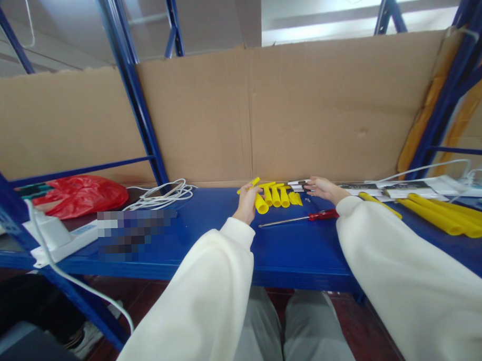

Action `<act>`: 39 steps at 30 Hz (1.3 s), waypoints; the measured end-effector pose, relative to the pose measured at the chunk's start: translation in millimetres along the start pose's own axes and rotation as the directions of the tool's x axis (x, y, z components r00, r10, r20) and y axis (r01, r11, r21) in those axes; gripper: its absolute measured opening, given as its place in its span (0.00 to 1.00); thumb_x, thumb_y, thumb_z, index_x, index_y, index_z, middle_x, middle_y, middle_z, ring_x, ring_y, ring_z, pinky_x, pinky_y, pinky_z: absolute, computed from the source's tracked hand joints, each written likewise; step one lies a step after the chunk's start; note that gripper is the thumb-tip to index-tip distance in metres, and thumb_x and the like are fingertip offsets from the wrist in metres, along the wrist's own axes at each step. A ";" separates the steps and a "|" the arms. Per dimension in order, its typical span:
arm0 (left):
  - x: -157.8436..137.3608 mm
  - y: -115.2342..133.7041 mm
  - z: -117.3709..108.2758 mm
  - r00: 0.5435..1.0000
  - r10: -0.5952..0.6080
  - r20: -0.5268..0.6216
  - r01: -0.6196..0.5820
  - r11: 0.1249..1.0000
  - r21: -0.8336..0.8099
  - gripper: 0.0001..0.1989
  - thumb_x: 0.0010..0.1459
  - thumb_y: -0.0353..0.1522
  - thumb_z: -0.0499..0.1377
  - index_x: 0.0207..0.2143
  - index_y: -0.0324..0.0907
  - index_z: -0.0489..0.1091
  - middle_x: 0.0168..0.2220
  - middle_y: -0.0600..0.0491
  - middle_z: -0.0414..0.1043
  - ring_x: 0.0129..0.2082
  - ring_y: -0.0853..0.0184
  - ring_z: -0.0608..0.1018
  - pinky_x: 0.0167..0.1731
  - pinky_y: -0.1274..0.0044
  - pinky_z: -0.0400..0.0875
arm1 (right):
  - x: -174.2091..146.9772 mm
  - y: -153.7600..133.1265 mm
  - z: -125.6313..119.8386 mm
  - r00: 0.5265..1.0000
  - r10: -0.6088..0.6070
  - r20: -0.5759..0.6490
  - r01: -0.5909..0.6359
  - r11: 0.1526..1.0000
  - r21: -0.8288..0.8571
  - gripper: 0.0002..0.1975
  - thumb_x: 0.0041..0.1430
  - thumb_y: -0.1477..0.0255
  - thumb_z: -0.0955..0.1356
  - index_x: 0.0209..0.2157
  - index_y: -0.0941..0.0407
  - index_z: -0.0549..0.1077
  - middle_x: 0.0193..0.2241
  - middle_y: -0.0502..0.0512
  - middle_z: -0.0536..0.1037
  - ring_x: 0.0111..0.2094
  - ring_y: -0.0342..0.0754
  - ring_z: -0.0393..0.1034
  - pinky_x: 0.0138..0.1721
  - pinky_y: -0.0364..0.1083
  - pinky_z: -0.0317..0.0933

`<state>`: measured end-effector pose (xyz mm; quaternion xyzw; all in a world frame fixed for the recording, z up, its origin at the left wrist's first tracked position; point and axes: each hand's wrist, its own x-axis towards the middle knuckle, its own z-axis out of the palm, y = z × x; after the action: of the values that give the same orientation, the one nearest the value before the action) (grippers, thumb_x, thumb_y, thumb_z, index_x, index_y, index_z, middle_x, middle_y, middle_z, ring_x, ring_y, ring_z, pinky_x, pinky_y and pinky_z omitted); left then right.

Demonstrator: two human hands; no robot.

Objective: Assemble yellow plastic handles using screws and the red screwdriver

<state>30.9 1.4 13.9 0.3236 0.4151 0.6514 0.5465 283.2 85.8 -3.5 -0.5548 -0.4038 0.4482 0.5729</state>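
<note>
My left hand is closed with its fingers curled at a yellow plastic piece, part of which sticks out past the fingertips. Right beside that hand lies a short yellow tube, and several more yellow tubes stand in a row to its right. Small flat yellow pieces are at the end of the row. My right hand has its fingertips at some thin pale rods with dark ends; what lies between the fingers is too small to make out. A red-handled screwdriver lies in front, its shaft pointing left.
Long yellow tubes lie at the right of the blue shelf, with printed papers behind. To the left are a coiled white cable, a power strip and a red plastic bag. Cardboard walls the back.
</note>
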 end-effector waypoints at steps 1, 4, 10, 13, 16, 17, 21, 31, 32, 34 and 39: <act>0.5 -0.4 -0.2 1.000 0.003 -0.001 -0.003 1.000 0.006 0.23 0.52 0.18 0.58 0.51 0.38 0.67 0.27 0.58 0.69 0.16 0.74 0.70 0.23 0.80 0.69 | 1.5 0.7 -0.3 1.000 0.005 0.008 -0.005 1.000 0.010 0.20 0.57 0.84 0.65 0.49 0.53 0.65 0.47 0.57 0.76 0.37 0.44 0.77 0.35 0.43 0.72; 2.2 -1.2 -0.7 1.000 0.002 0.003 -0.002 1.000 0.024 0.24 0.53 0.18 0.58 0.53 0.38 0.67 0.28 0.58 0.69 0.17 0.74 0.71 0.24 0.80 0.70 | 5.1 2.2 -1.2 0.999 0.018 0.047 -0.019 0.999 0.027 0.27 0.58 0.83 0.65 0.58 0.52 0.62 0.51 0.61 0.75 0.39 0.46 0.78 0.38 0.46 0.75; -0.9 1.5 0.4 0.999 -0.034 0.023 0.032 0.998 0.056 0.28 0.54 0.17 0.57 0.57 0.39 0.63 0.28 0.58 0.70 0.15 0.75 0.70 0.22 0.81 0.68 | 5.2 -1.5 -2.2 0.998 -0.003 0.059 0.000 0.998 0.055 0.15 0.58 0.83 0.65 0.44 0.53 0.66 0.42 0.58 0.76 0.34 0.46 0.76 0.36 0.45 0.74; -4.0 2.0 0.2 0.998 -0.035 0.050 0.030 0.996 0.086 0.31 0.55 0.16 0.56 0.61 0.40 0.59 0.29 0.57 0.72 0.15 0.76 0.70 0.21 0.82 0.68 | 2.4 -5.9 -1.8 0.999 -0.011 0.046 0.007 0.996 0.085 0.11 0.57 0.83 0.65 0.37 0.53 0.65 0.35 0.55 0.76 0.32 0.45 0.74 0.33 0.43 0.73; -4.4 0.9 -1.9 0.996 -0.028 0.090 0.017 0.993 0.120 0.37 0.54 0.17 0.59 0.65 0.42 0.55 0.32 0.55 0.75 0.15 0.76 0.70 0.20 0.82 0.67 | -3.3 -10.4 -2.2 0.999 -0.018 0.031 0.014 0.991 0.136 0.09 0.57 0.83 0.64 0.34 0.53 0.65 0.31 0.53 0.73 0.31 0.44 0.72 0.29 0.40 0.70; -3.8 0.6 -2.7 0.993 -0.036 0.108 0.021 0.990 0.140 0.40 0.53 0.17 0.60 0.66 0.42 0.53 0.32 0.54 0.76 0.15 0.76 0.70 0.20 0.82 0.67 | -5.9 -11.7 -2.8 0.999 -0.032 0.024 0.028 0.988 0.152 0.09 0.57 0.82 0.64 0.33 0.53 0.64 0.31 0.52 0.72 0.31 0.44 0.71 0.28 0.39 0.69; -1.3 0.9 -4.6 0.982 -0.090 0.167 0.056 0.978 0.202 0.42 0.52 0.22 0.65 0.67 0.39 0.53 0.28 0.53 0.77 0.14 0.74 0.70 0.17 0.82 0.65 | -17.6 -15.5 -6.8 0.996 -0.082 0.026 0.075 0.976 0.203 0.11 0.55 0.83 0.64 0.31 0.52 0.62 0.32 0.50 0.72 0.32 0.43 0.72 0.29 0.40 0.69; -5.2 5.9 -5.5 0.969 -0.107 0.223 0.043 0.961 0.274 0.09 0.56 0.24 0.60 0.40 0.35 0.72 0.16 0.57 0.68 0.12 0.73 0.67 0.14 0.82 0.61 | -26.5 -10.4 -33.0 0.931 -0.364 0.026 0.317 0.774 -0.548 0.05 0.49 0.78 0.68 0.27 0.55 0.75 0.35 0.58 0.82 0.43 0.54 0.76 0.49 0.51 0.68; -4.4 5.4 -5.9 0.970 -0.107 0.217 0.044 0.960 0.275 0.07 0.55 0.25 0.60 0.39 0.35 0.72 0.15 0.57 0.67 0.12 0.73 0.67 0.14 0.81 0.61 | -28.4 -9.6 -35.5 0.917 -0.385 0.102 0.361 0.695 -0.622 0.03 0.49 0.77 0.69 0.25 0.55 0.76 0.33 0.58 0.82 0.42 0.55 0.76 0.49 0.52 0.67; -1.7 3.7 -7.4 0.975 -0.097 0.199 0.043 0.964 0.263 0.04 0.55 0.27 0.61 0.35 0.36 0.73 0.15 0.56 0.66 0.12 0.72 0.67 0.14 0.81 0.62 | -35.4 -8.5 -39.0 0.891 -0.385 0.240 0.430 0.550 -0.716 0.04 0.49 0.72 0.71 0.22 0.55 0.76 0.29 0.57 0.81 0.39 0.57 0.76 0.47 0.52 0.68; 5.2 3.2 -16.5 0.985 -0.075 0.157 0.034 0.968 0.247 0.01 0.53 0.26 0.62 0.30 0.38 0.71 0.14 0.56 0.65 0.13 0.72 0.66 0.14 0.81 0.60 | -64.8 -8.0 -41.0 0.825 -0.228 0.516 0.560 0.442 -0.701 0.16 0.51 0.55 0.72 0.26 0.54 0.81 0.29 0.55 0.83 0.35 0.56 0.76 0.40 0.50 0.68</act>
<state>14.0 3.3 9.2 0.4293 0.4540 0.5513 0.5528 305.4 12.5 4.3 -0.5565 -0.7794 0.1434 0.2493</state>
